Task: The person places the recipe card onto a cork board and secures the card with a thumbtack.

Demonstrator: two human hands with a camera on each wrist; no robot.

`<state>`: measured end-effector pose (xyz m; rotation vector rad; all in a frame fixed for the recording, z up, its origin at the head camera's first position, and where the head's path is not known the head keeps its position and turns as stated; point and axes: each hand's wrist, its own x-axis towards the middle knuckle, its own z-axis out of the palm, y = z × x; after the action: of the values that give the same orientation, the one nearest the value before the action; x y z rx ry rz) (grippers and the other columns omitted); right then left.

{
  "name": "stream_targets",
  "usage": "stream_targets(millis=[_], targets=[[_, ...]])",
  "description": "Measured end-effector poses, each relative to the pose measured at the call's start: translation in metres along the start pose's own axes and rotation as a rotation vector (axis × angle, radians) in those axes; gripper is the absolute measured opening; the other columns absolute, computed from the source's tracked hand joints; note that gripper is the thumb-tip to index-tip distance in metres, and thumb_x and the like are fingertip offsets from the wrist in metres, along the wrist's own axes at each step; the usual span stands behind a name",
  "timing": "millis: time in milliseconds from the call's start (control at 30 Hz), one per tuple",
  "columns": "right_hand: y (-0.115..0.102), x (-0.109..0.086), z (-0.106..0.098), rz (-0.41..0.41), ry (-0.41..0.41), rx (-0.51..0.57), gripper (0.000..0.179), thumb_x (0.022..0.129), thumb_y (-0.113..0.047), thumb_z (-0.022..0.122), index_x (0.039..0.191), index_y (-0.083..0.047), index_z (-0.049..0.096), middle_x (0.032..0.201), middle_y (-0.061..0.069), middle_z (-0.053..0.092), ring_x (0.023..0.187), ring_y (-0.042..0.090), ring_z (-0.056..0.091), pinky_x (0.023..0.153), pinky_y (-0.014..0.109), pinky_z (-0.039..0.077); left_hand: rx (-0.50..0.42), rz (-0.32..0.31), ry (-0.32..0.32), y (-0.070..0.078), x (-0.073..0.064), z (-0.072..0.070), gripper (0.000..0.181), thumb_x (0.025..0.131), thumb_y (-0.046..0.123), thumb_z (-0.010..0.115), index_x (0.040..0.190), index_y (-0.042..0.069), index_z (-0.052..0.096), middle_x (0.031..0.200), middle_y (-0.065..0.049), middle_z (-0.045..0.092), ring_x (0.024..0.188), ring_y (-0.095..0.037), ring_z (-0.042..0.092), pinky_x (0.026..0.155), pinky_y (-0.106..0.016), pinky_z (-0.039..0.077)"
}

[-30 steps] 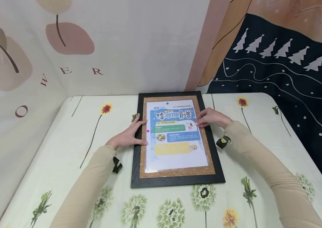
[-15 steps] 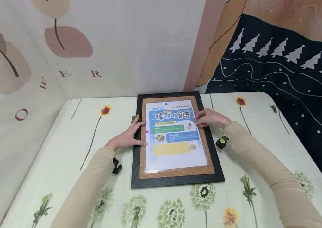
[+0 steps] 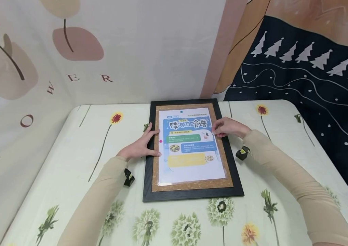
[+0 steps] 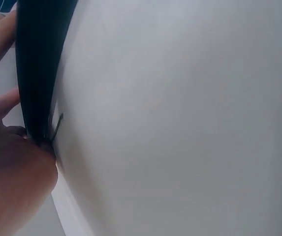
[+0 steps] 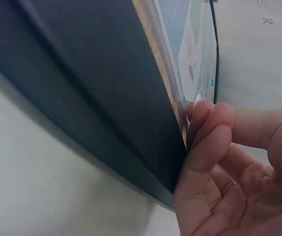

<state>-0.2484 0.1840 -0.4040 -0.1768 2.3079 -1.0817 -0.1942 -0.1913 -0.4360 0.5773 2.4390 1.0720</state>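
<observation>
A cork board in a black frame lies on the table, bearing a printed sheet with a blue, green and yellow design. A teal pin sits at the sheet's top edge and a pink pin at its left edge. My left hand spreads over the frame's left side, with thumb and fingertips at the sheet's edge. At the right edge, my right hand pinches a small pale pushpin. Its thin metal point shows against the sheet in the right wrist view; the fingers hide most of its head.
A flowered cloth covers the table. Behind it hang a pale printed curtain and a dark cloth with white trees. Black straps with cameras are on both wrists.
The head view shifts slightly. Both hands keep nearly the same places on the board, and the right fingers stay at the sheet's right edge.
</observation>
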Motion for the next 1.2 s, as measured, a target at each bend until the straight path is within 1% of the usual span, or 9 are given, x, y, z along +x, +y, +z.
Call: stream_targets(millis=[300, 533, 633, 767, 933, 1000, 1200], targets=[[0.0003, 0.0014, -0.0007, 0.015, -0.004, -0.015, 0.008, 0.094, -0.005, 0.059, 0.097, 0.002, 0.063, 0.086, 0.01, 0.061, 0.072, 0.018, 0.056, 0.065, 0.026, 0.046, -0.007, -0.028, 0.0, -0.0003, 0.0006, 0.0028, 0.098, 0.08, 0.031, 0.081, 0.154, 0.01, 0.021, 0.158, -0.007, -0.022, 0.144, -0.033, -0.011, 0.11, -0.06, 0.012], [0.0008, 0.0001, 0.0024, 0.007, 0.044, -0.018, 0.006, 0.093, -0.003, 0.06, 0.09, 0.001, 0.062, 0.082, 0.01, 0.061, 0.069, 0.019, 0.055, 0.063, 0.027, 0.045, 0.005, -0.025, 0.001, 0.002, 0.0014, 0.0026, 0.098, 0.08, 0.03, 0.081, 0.154, 0.009, 0.021, 0.158, -0.008, -0.022, 0.144, -0.032, -0.011, 0.111, -0.059, 0.011], [0.0008, -0.0004, 0.0041, 0.002, 0.059, -0.019, 0.006, 0.093, -0.003, 0.061, 0.088, 0.001, 0.061, 0.081, 0.01, 0.06, 0.068, 0.019, 0.055, 0.062, 0.027, 0.045, 0.006, -0.023, -0.001, 0.0029, 0.0012, 0.002, 0.098, 0.08, 0.029, 0.081, 0.154, 0.008, 0.02, 0.158, -0.009, -0.022, 0.144, -0.033, -0.011, 0.111, -0.059, 0.011], [0.001, -0.0018, 0.0064, -0.013, 0.068, -0.016, 0.005, 0.092, -0.002, 0.06, 0.089, 0.002, 0.06, 0.081, 0.01, 0.06, 0.067, 0.019, 0.055, 0.061, 0.027, 0.045, 0.003, -0.02, -0.005, 0.0027, 0.0015, 0.0017, 0.098, 0.08, 0.028, 0.08, 0.154, 0.006, 0.02, 0.157, -0.011, -0.023, 0.144, -0.034, -0.012, 0.11, -0.059, 0.011], [0.0012, -0.0031, 0.008, -0.033, 0.079, -0.006, 0.007, 0.093, -0.001, 0.059, 0.088, 0.004, 0.061, 0.082, 0.011, 0.06, 0.067, 0.019, 0.055, 0.062, 0.028, 0.045, -0.003, -0.033, -0.009, 0.001, 0.003, 0.0017, 0.098, 0.081, 0.029, 0.08, 0.154, 0.009, 0.019, 0.157, -0.008, -0.024, 0.144, -0.032, -0.013, 0.111, -0.058, 0.01], [0.0009, -0.0032, 0.0081, -0.037, 0.085, -0.006, 0.007, 0.093, -0.001, 0.06, 0.088, 0.004, 0.061, 0.082, 0.012, 0.06, 0.068, 0.019, 0.055, 0.062, 0.028, 0.045, -0.006, -0.031, -0.01, 0.0007, 0.0031, 0.0015, 0.098, 0.081, 0.03, 0.08, 0.154, 0.008, 0.019, 0.157, -0.009, -0.024, 0.143, -0.034, -0.013, 0.11, -0.059, 0.01], [0.0006, -0.0051, 0.0069, -0.028, 0.096, -0.016, 0.007, 0.093, -0.002, 0.06, 0.09, 0.003, 0.062, 0.082, 0.011, 0.06, 0.068, 0.019, 0.054, 0.062, 0.027, 0.044, -0.005, -0.027, -0.012, 0.0041, 0.0025, 0.0014, 0.098, 0.081, 0.03, 0.079, 0.155, 0.008, 0.018, 0.157, -0.009, -0.024, 0.143, -0.035, -0.012, 0.11, -0.061, 0.01]])
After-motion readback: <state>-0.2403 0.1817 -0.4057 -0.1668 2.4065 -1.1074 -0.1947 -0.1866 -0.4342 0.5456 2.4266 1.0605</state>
